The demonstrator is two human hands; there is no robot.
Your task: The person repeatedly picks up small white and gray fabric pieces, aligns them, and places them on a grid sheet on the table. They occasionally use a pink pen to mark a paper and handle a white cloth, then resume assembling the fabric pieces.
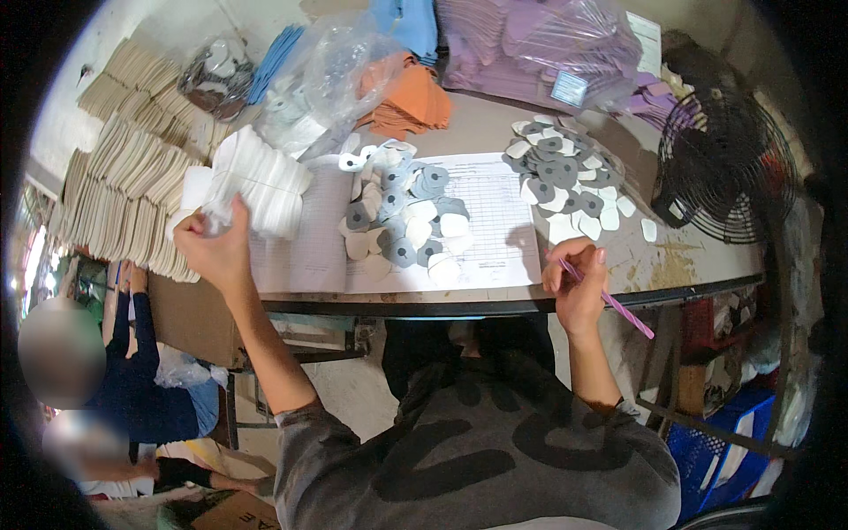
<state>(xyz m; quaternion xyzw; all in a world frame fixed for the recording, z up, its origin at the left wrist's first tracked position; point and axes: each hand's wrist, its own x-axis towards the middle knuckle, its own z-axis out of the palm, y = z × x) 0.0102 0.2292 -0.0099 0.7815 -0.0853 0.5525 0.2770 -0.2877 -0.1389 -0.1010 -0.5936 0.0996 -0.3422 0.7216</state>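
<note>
Pink stick (618,307): gripped in right hand (576,281) at counter (671,261) edge; long axis diagonal, tip pointed lower right.
Left hand (216,249): closed on white stack (256,185).
Surroundings: grey-white discs (411,221) on paper sheet (503,230); black fan (726,168) at right.

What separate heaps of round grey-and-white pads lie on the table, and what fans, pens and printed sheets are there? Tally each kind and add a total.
Heaps of pads: 2 (middle heap, right heap)
Fan: 1
Pen, in the right hand: 1
Printed sheet: 1
Total: 5
</note>
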